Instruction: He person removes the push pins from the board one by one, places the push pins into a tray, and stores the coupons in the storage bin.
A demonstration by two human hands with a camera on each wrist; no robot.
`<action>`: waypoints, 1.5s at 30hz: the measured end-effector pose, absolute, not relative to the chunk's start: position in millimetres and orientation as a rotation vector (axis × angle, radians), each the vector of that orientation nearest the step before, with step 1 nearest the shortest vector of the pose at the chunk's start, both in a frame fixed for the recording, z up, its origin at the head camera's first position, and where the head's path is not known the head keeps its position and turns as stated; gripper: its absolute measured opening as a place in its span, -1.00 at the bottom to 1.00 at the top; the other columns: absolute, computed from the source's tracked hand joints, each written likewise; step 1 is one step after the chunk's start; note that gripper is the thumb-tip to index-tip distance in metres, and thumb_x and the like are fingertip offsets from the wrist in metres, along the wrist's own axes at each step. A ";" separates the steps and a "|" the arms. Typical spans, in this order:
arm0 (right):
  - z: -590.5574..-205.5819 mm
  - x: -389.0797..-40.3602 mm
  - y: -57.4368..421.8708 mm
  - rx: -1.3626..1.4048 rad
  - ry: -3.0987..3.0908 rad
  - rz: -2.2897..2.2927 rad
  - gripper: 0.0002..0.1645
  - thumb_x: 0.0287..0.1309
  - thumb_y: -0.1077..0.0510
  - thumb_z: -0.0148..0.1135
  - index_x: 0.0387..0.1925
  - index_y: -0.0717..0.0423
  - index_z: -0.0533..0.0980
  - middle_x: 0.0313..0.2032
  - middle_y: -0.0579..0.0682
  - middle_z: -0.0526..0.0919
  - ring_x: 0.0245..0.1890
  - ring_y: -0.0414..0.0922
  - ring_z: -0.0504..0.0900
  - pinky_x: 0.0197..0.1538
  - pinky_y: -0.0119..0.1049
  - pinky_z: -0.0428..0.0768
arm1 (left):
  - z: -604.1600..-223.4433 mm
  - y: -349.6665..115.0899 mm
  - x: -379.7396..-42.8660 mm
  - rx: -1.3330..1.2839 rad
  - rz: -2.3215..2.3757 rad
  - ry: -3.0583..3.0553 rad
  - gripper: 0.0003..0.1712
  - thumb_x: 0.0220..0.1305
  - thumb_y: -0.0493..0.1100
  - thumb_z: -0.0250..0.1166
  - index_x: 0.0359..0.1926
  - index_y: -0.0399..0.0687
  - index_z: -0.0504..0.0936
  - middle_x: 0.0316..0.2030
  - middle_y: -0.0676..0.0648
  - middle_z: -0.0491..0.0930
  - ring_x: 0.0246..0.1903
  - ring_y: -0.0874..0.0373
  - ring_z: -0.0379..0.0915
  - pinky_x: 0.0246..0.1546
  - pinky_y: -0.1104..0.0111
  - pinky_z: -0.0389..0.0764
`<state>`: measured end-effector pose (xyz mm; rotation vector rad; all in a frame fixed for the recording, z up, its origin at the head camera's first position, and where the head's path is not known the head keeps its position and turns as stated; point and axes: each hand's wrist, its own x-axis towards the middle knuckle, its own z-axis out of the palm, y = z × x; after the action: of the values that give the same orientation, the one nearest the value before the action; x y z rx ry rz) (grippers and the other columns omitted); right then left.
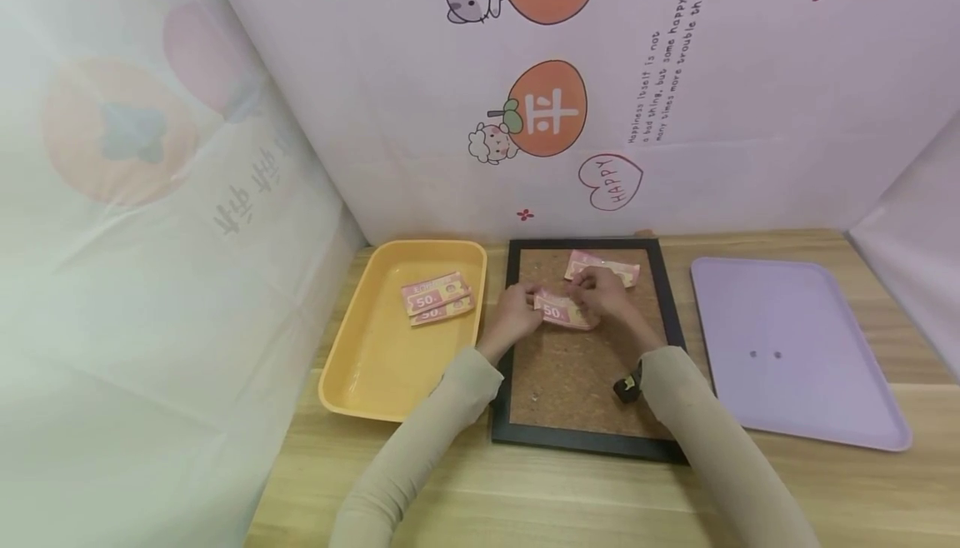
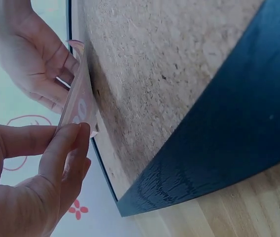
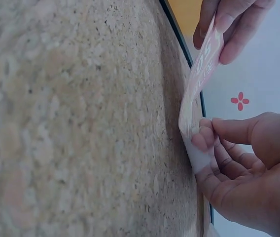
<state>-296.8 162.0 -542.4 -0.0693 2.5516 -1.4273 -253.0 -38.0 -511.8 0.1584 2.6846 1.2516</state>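
A pink-and-yellow paper coupon [image 1: 558, 311] marked 50 is held over a black-framed corkboard [image 1: 558, 381]. My left hand [image 1: 517, 312] pinches its left end between thumb and fingers, plain in the left wrist view. At the coupon's other end is my right hand [image 1: 606, 294]; its thumb and index finger pinch a small pale thing that looks like a clear pushpin [image 3: 195, 131]. Other fingers of that hand lie behind the coupon's end. In the right wrist view the coupon [image 3: 199, 74] is slightly bent and tilted off the cork. Another pink coupon [image 1: 622, 271] lies higher on the board, with a small pin at its top.
Left of the board stands a yellow tray [image 1: 375, 373] with two overlapping coupons [image 1: 437, 296] in it. To the right lies a purple tray [image 1: 810, 348] bearing two small grey pins [image 1: 765, 355]. A printed white cloth [image 1: 420, 115] hangs behind the wooden table [image 1: 525, 498].
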 end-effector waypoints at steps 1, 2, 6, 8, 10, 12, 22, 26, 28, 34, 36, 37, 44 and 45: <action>-542.3 -296.2 162.5 -0.074 2.552 -1.435 -0.78 0.42 0.21 0.26 -0.05 0.31 0.56 -0.24 0.18 0.71 -0.39 -0.12 0.67 -0.42 -0.40 0.57 | -511.6 -38.3 -252.4 0.166 1.262 2.686 -0.41 0.27 -0.39 0.26 0.35 -0.28 0.54 0.19 -0.27 0.66 0.10 -0.08 0.69 -0.05 0.27 0.75; -541.8 -295.4 163.3 -0.090 2.561 -1.429 -0.78 0.42 0.21 0.26 -0.04 0.31 0.56 -0.22 0.19 0.71 -0.38 -0.12 0.67 -0.42 -0.40 0.57 | -511.6 -38.7 -251.7 0.172 1.267 2.689 -0.41 0.27 -0.39 0.26 0.35 -0.29 0.54 0.20 -0.27 0.66 0.10 -0.08 0.69 -0.04 0.27 0.75; -539.6 -292.6 165.8 -0.128 2.632 -1.398 -0.76 0.38 0.18 0.32 -0.07 0.31 0.60 -0.19 0.24 0.73 -0.35 -0.12 0.65 -0.41 -0.41 0.55 | -510.4 -40.3 -248.6 0.195 1.286 2.687 -0.41 0.26 -0.40 0.26 0.34 -0.29 0.55 0.20 -0.27 0.66 0.11 -0.09 0.69 -0.03 0.26 0.76; -539.1 -291.8 166.6 -0.144 2.674 -1.373 -0.76 0.35 0.17 0.34 -0.10 0.30 0.62 -0.19 0.23 0.73 -0.35 -0.15 0.61 -0.39 -0.43 0.53 | -509.5 -41.0 -247.2 0.200 1.294 2.685 -0.42 0.28 -0.39 0.27 0.34 -0.28 0.55 0.20 -0.27 0.66 0.11 -0.08 0.69 -0.04 0.26 0.76; -539.4 -291.7 167.2 -0.144 2.692 -1.373 -0.76 0.33 0.16 0.37 -0.12 0.29 0.64 -0.21 0.22 0.74 -0.39 -0.19 0.58 -0.40 -0.44 0.52 | -508.8 -41.9 -246.1 0.199 1.310 2.687 -0.43 0.29 -0.38 0.28 0.34 -0.28 0.55 0.19 -0.29 0.67 0.10 -0.09 0.70 -0.06 0.27 0.77; -540.0 -291.7 167.9 -0.157 2.687 -1.385 -0.76 0.32 0.17 0.37 -0.12 0.29 0.63 -0.22 0.22 0.73 -0.45 -0.21 0.56 -0.44 -0.44 0.51 | -508.4 -43.1 -244.6 0.187 1.327 2.694 -0.44 0.29 -0.38 0.29 0.33 -0.28 0.56 0.17 -0.30 0.67 0.04 -0.08 0.73 -0.14 0.31 0.77; -530.8 -284.7 170.7 -0.199 2.660 -1.405 -0.76 0.32 0.25 0.26 -0.04 0.28 0.63 -0.17 0.24 0.71 -0.32 -0.07 0.65 -0.32 -0.38 0.62 | -502.1 -58.2 -235.7 0.153 1.452 2.672 -0.42 0.32 -0.41 0.29 0.36 -0.23 0.53 -0.17 -0.31 0.72 -0.49 0.21 0.54 -0.59 0.53 0.48; -524.6 -281.3 174.3 -0.220 2.648 -1.418 -0.75 0.32 0.23 0.24 -0.01 0.22 0.63 -0.15 0.20 0.69 -0.26 -0.04 0.63 -0.27 -0.33 0.62 | -496.0 -65.7 -233.6 0.176 1.499 2.706 -0.41 0.30 -0.41 0.31 0.36 -0.22 0.54 -0.16 -0.32 0.75 -0.43 0.11 0.65 -0.57 0.51 0.53; -521.6 -279.9 176.6 -0.255 2.661 -1.419 -0.75 0.33 0.22 0.25 -0.01 0.22 0.64 -0.13 0.21 0.69 -0.23 -0.02 0.61 -0.23 -0.31 0.62 | -493.4 -68.9 -232.9 0.180 1.526 2.717 -0.40 0.30 -0.42 0.32 0.36 -0.21 0.55 -0.07 -0.33 0.74 -0.34 0.03 0.71 -0.52 0.49 0.59; -514.9 -277.2 183.5 -0.332 2.744 -1.370 -0.76 0.37 0.24 0.24 -0.01 0.24 0.65 -0.07 0.24 0.71 -0.14 0.05 0.64 -0.15 -0.29 0.59 | -483.3 -76.6 -227.5 0.138 1.636 2.710 -0.39 0.28 -0.43 0.33 0.36 -0.18 0.56 0.31 -0.21 0.60 0.00 -0.12 0.73 -0.21 0.33 0.79; -512.1 -275.8 185.9 -0.306 2.747 -1.357 -0.76 0.39 0.21 0.23 0.00 0.22 0.64 -0.06 0.22 0.70 -0.13 0.06 0.63 -0.16 -0.29 0.59 | -478.3 -78.3 -224.6 0.131 1.653 2.702 -0.38 0.28 -0.43 0.34 0.38 -0.17 0.54 0.35 -0.17 0.57 0.03 -0.13 0.72 -0.18 0.29 0.80; -510.7 -275.4 187.1 -0.301 2.755 -1.350 -0.76 0.40 0.20 0.23 0.00 0.22 0.64 -0.05 0.22 0.70 -0.12 0.06 0.63 -0.16 -0.29 0.59 | -475.4 -79.0 -223.2 0.136 1.660 2.700 -0.37 0.28 -0.43 0.34 0.38 -0.16 0.54 0.35 -0.18 0.56 0.04 -0.14 0.72 -0.18 0.29 0.80; -502.4 -274.4 194.2 -0.323 2.824 -1.326 -0.75 0.41 0.17 0.26 -0.02 0.26 0.65 -0.08 0.27 0.74 -0.11 0.10 0.69 -0.17 -0.34 0.59 | -456.4 -85.7 -218.0 0.197 1.692 2.733 -0.36 0.28 -0.42 0.34 0.38 -0.15 0.54 0.37 -0.22 0.52 0.01 -0.13 0.74 -0.34 0.41 0.74; -501.3 -274.4 195.0 -0.331 2.840 -1.320 -0.75 0.39 0.17 0.27 -0.03 0.27 0.66 -0.09 0.28 0.75 -0.13 0.11 0.70 -0.17 -0.33 0.59 | -454.3 -87.5 -217.7 0.192 1.694 2.741 -0.37 0.28 -0.42 0.34 0.38 -0.14 0.54 0.37 -0.21 0.52 0.00 -0.13 0.74 -0.38 0.43 0.72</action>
<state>-274.4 195.0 -501.3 -0.3306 2.8395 -1.3198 -217.7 -87.5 -454.3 0.1922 2.7414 1.6944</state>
